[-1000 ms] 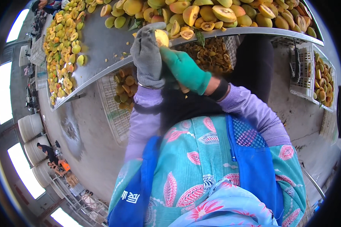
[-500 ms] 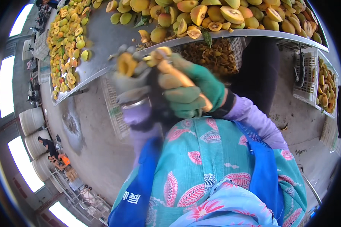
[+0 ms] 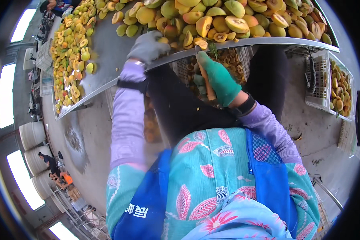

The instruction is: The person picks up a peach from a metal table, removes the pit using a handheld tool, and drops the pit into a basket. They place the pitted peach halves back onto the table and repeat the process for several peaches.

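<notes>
My left hand (image 3: 147,47), in a grey glove, reaches over the metal table's near edge. Its fingers, blurred by motion, curl over a yellow peach (image 3: 163,40) at the front of the pile; whether they grip it cannot be made out. In a green glove, my right hand (image 3: 220,80) is closed round the light wooden handle of a hand tool (image 3: 205,76). The tool points up toward the table edge, its short dark tip just below some halved peaches. Many peaches (image 3: 236,24), whole and halved, with pits showing in several, are heaped in front of me.
A crate of brown-orange scraps (image 3: 234,64) stands beneath the table, between my legs. To the right, a white crate (image 3: 318,80) holds peach halves. More peaches (image 3: 70,60) cover the table's left part. Large white tubs (image 3: 33,135) and two people are farther left.
My left hand has moved away from my right, forward to the pile, and the peach half it held is gone from view. My right hand has shifted right with the tool.
</notes>
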`<state>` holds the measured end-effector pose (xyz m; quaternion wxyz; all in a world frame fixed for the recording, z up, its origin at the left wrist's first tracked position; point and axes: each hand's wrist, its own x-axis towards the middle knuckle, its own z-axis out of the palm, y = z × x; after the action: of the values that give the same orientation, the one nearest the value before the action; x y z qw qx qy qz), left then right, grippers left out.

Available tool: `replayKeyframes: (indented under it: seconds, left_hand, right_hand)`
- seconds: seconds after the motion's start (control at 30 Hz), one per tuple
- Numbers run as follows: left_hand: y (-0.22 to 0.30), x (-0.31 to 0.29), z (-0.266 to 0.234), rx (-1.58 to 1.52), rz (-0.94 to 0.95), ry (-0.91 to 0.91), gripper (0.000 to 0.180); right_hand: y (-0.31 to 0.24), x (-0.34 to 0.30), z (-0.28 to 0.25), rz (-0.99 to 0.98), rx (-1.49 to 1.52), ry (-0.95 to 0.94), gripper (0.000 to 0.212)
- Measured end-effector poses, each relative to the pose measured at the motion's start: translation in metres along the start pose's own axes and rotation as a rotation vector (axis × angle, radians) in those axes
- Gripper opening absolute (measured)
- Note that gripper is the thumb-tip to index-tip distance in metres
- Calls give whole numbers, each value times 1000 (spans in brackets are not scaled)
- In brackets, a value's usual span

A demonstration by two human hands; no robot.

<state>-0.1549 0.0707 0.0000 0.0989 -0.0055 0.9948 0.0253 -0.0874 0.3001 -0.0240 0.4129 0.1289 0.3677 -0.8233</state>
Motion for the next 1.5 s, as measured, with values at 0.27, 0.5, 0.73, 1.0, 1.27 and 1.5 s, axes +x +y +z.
replayKeyframes:
  seconds: [0.27, 0.5, 0.73, 1.0, 1.27, 1.5]
  left_hand:
    - [13, -77, 7, -956, 166, 439, 55]
    - [39, -72, 16, -1801, 72, 340, 46]
    - [56, -67, 18, -1561, 19, 603, 31]
    - [63, -70, -5, -1447, 30, 331, 35]
    - [52, -49, -5, -1344, 64, 187, 29]
    - [51, -56, -14, -1584, 213, -21, 23]
  right_hand:
    - [-7, 13, 34, -584, -1038, -60, 49]
    - [1, 21, 40, -519, -971, -36, 49]
    - [5, 19, 37, -555, -845, -148, 49]
    - [-14, 0, 41, -64, -650, -176, 47]
    - [2, -1, 47, 227, 119, -472, 39]
    - [-5, -5, 45, 285, 94, -528, 39]
